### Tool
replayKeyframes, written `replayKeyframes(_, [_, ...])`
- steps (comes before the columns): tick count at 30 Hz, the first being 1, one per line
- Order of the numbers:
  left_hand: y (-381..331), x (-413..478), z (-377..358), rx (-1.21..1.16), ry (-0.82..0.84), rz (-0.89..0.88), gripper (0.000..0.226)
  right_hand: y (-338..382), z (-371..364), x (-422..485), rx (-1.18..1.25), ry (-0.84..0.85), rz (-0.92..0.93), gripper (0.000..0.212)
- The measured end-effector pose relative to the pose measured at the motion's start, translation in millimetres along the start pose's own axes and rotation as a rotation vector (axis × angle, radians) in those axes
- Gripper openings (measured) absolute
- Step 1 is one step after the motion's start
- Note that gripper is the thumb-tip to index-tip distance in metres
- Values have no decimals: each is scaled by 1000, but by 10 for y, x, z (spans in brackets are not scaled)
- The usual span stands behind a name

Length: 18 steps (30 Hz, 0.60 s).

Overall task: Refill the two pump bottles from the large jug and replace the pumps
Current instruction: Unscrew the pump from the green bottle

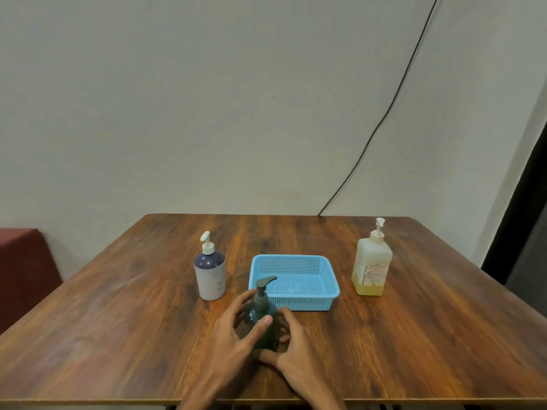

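Head view: the dark green pump bottle in front of you is smooth plastic with a rounded shoulder, a narrow neck and a pump in the same green, its spout pointing right. It stands upright on the near middle of the table, a glossy wood-grain top in streaky brown.

Just behind it, and partly hidden by its pump, is the basket, a shallow light-blue rectangle with perforated mesh walls and floor. To the left of the basket stands the white pump bottle, a cylinder with a navy shoulder and a white pump. Well to the right stands the square bottle, translucent, labelled, with a pale pump; yellowish liquid shows through its sides. A black cable runs down the plain pale wall to the far edge of the table, and a red block sits off the table at the far left.

Your 2 hands hide most of the green bottle's body. Your left hand grips it from the left, thumb laid across the front and fingers curled behind the shoulder. Your right hand holds it from the right, lower down, thumb reaching along the base and fingers wrapped round the far side.
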State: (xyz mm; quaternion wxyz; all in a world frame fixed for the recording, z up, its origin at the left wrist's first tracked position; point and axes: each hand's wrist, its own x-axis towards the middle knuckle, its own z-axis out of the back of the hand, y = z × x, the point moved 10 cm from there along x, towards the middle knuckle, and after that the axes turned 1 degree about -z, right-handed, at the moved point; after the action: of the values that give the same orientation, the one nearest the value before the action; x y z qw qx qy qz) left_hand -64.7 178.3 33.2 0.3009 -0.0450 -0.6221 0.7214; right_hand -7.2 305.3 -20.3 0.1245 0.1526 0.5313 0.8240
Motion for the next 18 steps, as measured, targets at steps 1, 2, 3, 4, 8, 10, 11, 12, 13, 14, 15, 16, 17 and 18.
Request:
replayKeyframes(1, [-28, 13, 5, -23, -2, 4, 50, -1, 5, -1, -12, -2, 0, 75])
replayKeyframes(2, [-57, 24, 15, -40, -4, 6, 48, -3, 12, 3, -23, -5, -5, 76])
replayKeyframes(3, [-88, 37, 26, -52, -2, 0, 46, 0, 15, 4, -26, -2, -6, 76])
replayKeyframes(4, [-142, 46, 26, -64, 5, -17, 43, 7, 21, 4, -32, -1, -3, 75])
replayKeyframes(8, [-243, 73, 63, -87, 8, -72, 33, -3, 21, 7, -47, -7, -3, 75])
replayKeyframes(10, [-232, 82, 88, -103, -20, -70, 29, -12, 11, 6, -48, -8, 1, 78])
replayKeyframes(11, [-220, 84, 103, -112, -42, -66, 29, -25, 2, 8, -51, -5, -1, 78])
replayKeyframes(12, [-217, 78, 118, -124, -69, -63, 29, -33, 2, 9, -55, -5, -5, 79])
replayKeyframes(13, [-215, 69, 139, -139, -102, -62, 29, -32, 8, 7, -54, -9, -3, 80])
replayKeyframes(14, [-221, 66, 162, -156, -135, -68, 28, -23, 17, 6, -53, -16, 0, 81])
replayKeyframes(15, [-224, 63, 191, -165, -171, -79, 28, -3, 23, -5, -54, -20, 7, 81])
replayKeyframes(16, [-239, 60, 210, -164, -201, -92, 28, 11, 27, -11, -59, -26, 15, 80])
replayKeyframes(17, [-254, 51, 227, -153, -231, -98, 28, 16, 32, -18, -62, -30, 19, 77])
replayKeyframes(18, [-267, 42, 234, -145, -253, -102, 28, 21, 37, -28, -61, -35, 25, 73])
